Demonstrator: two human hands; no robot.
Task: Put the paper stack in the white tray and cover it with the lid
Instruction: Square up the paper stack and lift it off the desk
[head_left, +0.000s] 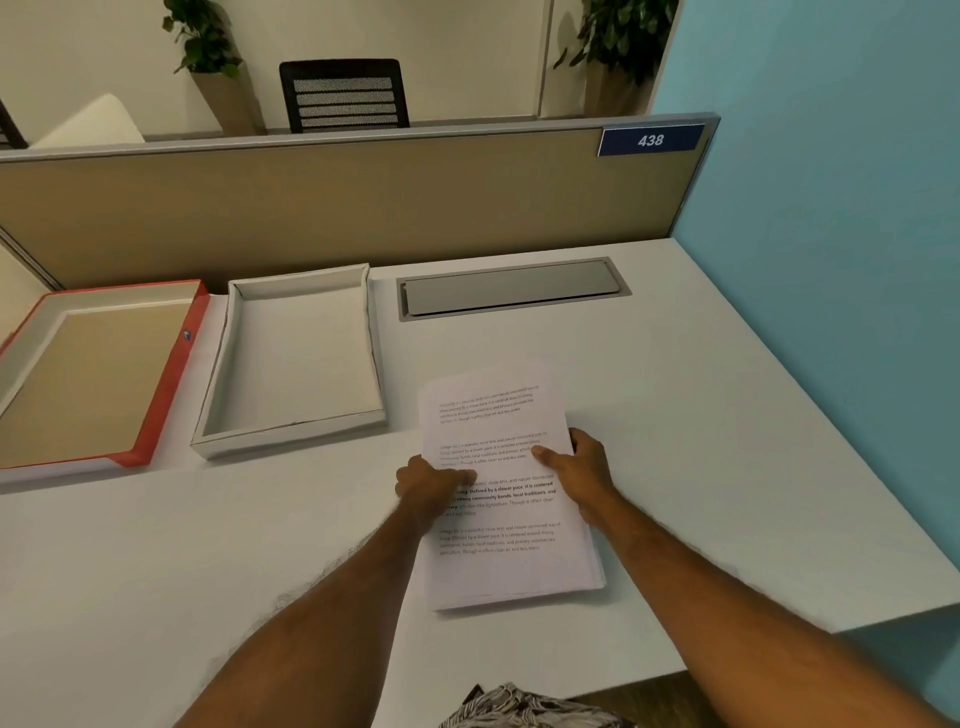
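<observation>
A stack of printed white paper (498, 561) lies on the white desk, right of centre. My left hand (428, 486) grips its left edge with the thumb on top. Across the stack, my right hand (582, 470) clasps the right edge, thumb pressed on the top sheet. The white tray (298, 431) stands empty to the left of the stack, near the partition. Left of the tray lies the red-edged lid (132, 457), turned inside up with its brown inner face showing.
A grey cable hatch (511, 288) is set into the desk behind the stack. A tan partition (337, 208) closes the back and a blue wall (831, 260) the right side. The desk's front right edge cuts in diagonally.
</observation>
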